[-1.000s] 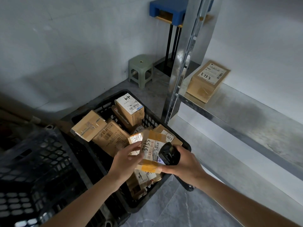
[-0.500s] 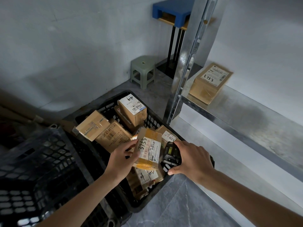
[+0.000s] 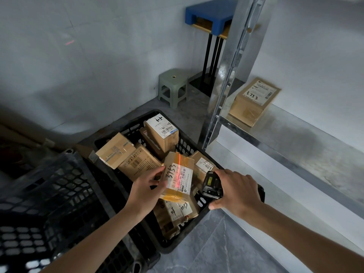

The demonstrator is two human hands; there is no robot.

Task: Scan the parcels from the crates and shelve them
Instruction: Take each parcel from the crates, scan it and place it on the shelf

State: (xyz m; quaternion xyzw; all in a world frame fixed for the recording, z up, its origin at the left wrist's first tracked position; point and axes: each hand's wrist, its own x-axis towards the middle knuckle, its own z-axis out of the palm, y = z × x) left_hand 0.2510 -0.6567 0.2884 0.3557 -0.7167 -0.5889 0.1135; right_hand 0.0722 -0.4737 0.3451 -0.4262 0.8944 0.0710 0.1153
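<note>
**Parcel sorting room with metal shelving**

A small parcel depot or stockroom is shown. Black plastic crates (image 3: 137,194) are set on a grey stone-patterned floor (image 3: 216,249), the far one filled with taped cardboard parcels (image 3: 128,154) bearing barcode labels and handwritten numbers. A galvanised steel shelf unit (image 3: 295,138) is seen at the right, with one numbered parcel (image 3: 252,103) laid at its far end. Bare pale walls (image 3: 78,66) and a small green stool (image 3: 173,85) are also seen.

A parcel (image 3: 178,175) is sitting above the crate (image 3: 189,229) of parcels, between the left hand (image 3: 146,191) and the scanner (image 3: 211,184) in the right hand (image 3: 236,191). Right of the crate, another parcel (image 3: 253,102) is lying on the shelf (image 3: 315,146); a stool (image 3: 173,86) is standing behind.
</note>
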